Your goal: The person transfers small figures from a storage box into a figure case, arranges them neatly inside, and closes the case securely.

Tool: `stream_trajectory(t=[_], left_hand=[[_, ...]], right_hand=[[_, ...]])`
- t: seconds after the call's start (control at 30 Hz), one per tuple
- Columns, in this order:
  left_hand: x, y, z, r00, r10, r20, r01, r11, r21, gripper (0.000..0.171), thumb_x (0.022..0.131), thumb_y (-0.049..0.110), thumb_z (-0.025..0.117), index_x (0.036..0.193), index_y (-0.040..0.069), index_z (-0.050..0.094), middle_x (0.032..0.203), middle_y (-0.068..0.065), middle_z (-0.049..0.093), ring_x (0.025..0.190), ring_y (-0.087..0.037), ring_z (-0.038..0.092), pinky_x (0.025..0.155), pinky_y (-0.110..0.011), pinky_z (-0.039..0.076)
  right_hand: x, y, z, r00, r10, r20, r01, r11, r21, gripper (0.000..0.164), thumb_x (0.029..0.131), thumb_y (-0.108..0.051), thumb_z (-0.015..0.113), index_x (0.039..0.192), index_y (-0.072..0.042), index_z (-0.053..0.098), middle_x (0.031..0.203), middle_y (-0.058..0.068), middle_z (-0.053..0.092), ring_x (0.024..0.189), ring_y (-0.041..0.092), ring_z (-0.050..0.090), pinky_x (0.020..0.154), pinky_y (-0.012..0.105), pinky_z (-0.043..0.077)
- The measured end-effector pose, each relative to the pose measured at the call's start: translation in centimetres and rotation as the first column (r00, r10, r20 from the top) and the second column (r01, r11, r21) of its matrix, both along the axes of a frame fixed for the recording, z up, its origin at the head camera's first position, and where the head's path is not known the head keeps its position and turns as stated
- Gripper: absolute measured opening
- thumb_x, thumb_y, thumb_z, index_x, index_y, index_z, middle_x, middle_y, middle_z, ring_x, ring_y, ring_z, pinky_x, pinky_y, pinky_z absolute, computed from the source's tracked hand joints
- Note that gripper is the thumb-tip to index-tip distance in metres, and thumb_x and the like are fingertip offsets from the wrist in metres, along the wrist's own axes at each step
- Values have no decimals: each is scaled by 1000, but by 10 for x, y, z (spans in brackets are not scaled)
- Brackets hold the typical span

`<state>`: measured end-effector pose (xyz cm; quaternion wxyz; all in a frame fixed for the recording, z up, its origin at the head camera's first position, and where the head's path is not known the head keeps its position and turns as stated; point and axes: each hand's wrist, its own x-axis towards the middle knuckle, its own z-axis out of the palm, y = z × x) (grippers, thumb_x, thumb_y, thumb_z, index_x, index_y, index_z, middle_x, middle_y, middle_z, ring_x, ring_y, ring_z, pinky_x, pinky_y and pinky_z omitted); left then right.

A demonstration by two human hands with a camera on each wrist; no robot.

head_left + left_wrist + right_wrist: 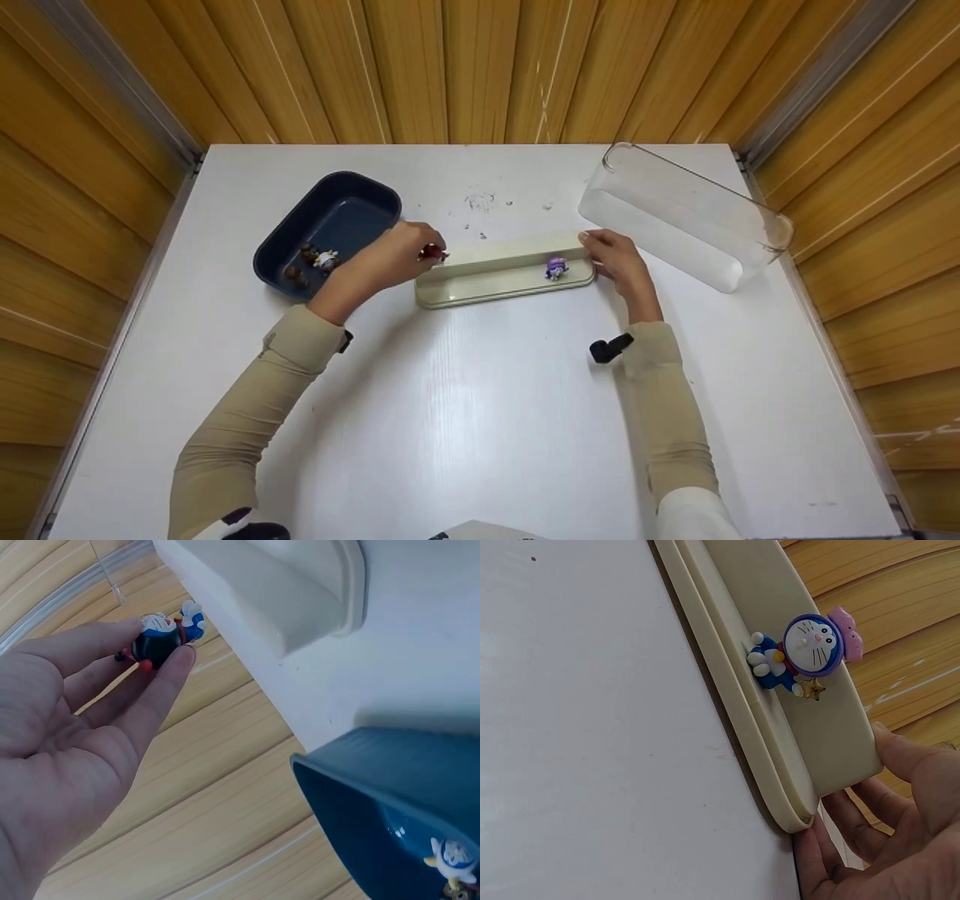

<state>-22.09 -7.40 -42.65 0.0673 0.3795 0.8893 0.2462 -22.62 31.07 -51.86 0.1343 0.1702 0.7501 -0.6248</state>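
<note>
The white table (pixel 480 405) fills most of my view, its top smooth and a little glossy. At the far right sits a clear plastic box (pixel 667 247), long, thin-walled and round-cornered, probably parked there so it stays beyond the working hands. A navy tub (pixel 271 247), deep and rounded, lies at the left, handy for the left arm. Between them, a cream stand (pixel 491 289) runs lengthwise: a low rimmed ledge on the near side, a raised block along the far side, all matte and plastic-looking.

The right hand (pixel 616 259) has its thumb and fingers curled around the stand's right end, I'd judge to steady it. The left hand (pixel 401 251) pinches a dark-bodied Doraemon figurine (pixel 159 641) by thumb and fingertips above the left end, a light hold that suits something so small and knobbly, its feet or hands sticking out.

A seated Doraemon figurine (pixel 804 652), glossy blue with a pink bow-like topper and gold star, rests toward the ledge's right end, facing near. A white-and-blue figurine (pixel 325 260) and some brown figurines (pixel 295 277) cluster in the tub's near-left part.
</note>
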Motion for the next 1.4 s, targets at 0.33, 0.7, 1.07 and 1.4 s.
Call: stream_trajectory(t=[0.33, 0.7, 1.07, 1.4], left_hand=[[4, 27, -14, 999, -35, 3, 34, 997, 71, 14, 93, -4, 68, 105, -3, 76, 104, -19, 65, 97, -29, 64, 81, -37, 57], [5, 56, -21, 997, -67, 24, 63, 987, 148, 16, 94, -7, 65, 108, -5, 74, 105, -18, 66, 101, -29, 64, 85, -35, 56], [9, 93, -42, 998, -35, 60, 23, 982, 185, 19, 93, -7, 67, 111, -9, 72, 106, -19, 72, 99, -29, 69, 86, -32, 57], [9, 122, -59, 996, 6, 88, -23, 983, 183, 18, 96, -4, 65, 113, -7, 72, 107, -17, 70, 99, -26, 67, 87, -33, 56]], right_hand=[[1, 0, 1, 1000, -1, 5, 1, 1000, 16, 62, 102, -37, 62, 150, -3, 45, 140, 14, 52, 121, 23, 55, 106, 37, 47], [2, -1, 4, 1000, 8, 17, -8, 1000, 3, 63, 102, -38, 61, 152, -4, 43, 146, 16, 49, 130, 28, 51, 110, 39, 44], [1, 0, 2, 1000, 7, 18, -8, 1000, 26, 60, 102, -38, 60, 151, -5, 45, 145, 15, 50, 131, 27, 50, 110, 39, 44], [1, 1, 2, 1000, 11, -1, -11, 1000, 9, 60, 103, -37, 60, 151, -3, 45, 145, 17, 49, 131, 30, 52, 109, 39, 45]])
